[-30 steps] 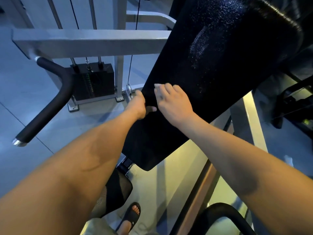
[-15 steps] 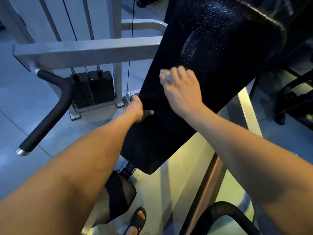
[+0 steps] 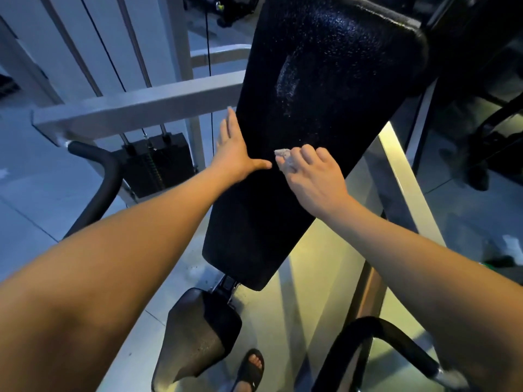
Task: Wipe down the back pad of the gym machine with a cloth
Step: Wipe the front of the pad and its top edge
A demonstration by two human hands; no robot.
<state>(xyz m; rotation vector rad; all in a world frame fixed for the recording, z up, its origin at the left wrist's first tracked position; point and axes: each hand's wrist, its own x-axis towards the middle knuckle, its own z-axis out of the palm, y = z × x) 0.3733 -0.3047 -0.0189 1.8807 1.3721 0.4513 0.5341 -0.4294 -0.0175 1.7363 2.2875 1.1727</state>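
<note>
- Slanting across the middle of the view, the black back pad [image 3: 311, 123] runs from upper right down to lower left, its textured face dotted with fine pale specks and a lighter smear in its upper half.
- A grey frame bar [image 3: 135, 108] passes behind the pad's left edge, with the dark weight stack [image 3: 158, 162] below it and a curved black handle [image 3: 96, 188] further left.
- The dark seat [image 3: 198, 335] sits beneath the pad's lower end, and a foot in a black sandal [image 3: 252, 369] stands just beside it on the floor.
- The left hand [image 3: 233, 154] lies flat along the pad's left edge, fingers straight and pointing up, thumb spread out onto the pad's face; it grasps nothing.
- The right hand [image 3: 308, 171] rests on the middle of the pad, fingers curled round the cloth, just right of the left thumb tip.
- The cloth [image 3: 283, 155], small and pale, pokes out at the right fingertips against the pad; it seems bunched, though most of it is hidden under the fingers.
</note>
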